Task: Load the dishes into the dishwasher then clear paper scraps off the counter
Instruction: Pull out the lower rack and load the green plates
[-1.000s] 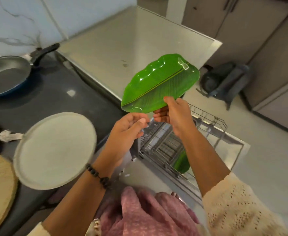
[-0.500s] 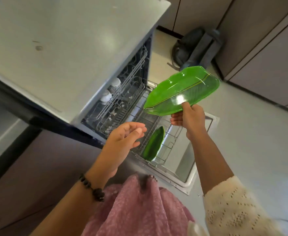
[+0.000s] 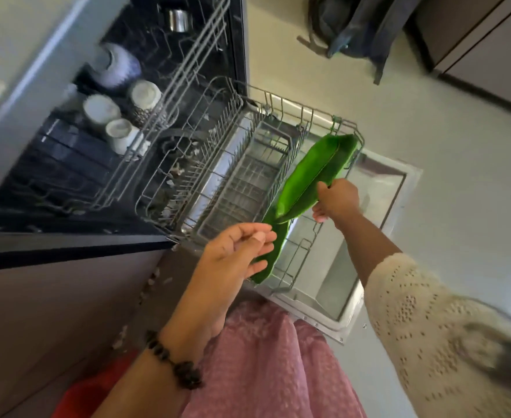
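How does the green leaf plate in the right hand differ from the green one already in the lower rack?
The held leaf plate is gripped at its edge by the right hand; the racked leaf plate stands free on edge in the lower rack. The held one is mostly in view, the racked one partly hidden behind the left hand. The held one sits farther out along the rack. Both are glossy green and leaf-shaped.

The left hand [image 3: 237, 250] covers the near part of the second green plate [image 3: 273, 254] standing in the lower rack [image 3: 281, 107]. The held green plate [image 3: 314, 176] hides the right hand's [image 3: 335, 202] fingertips. The backpack [image 3: 359, 25] runs off the top edge. The upper rack's white cups [image 3: 118, 128] are blurred.
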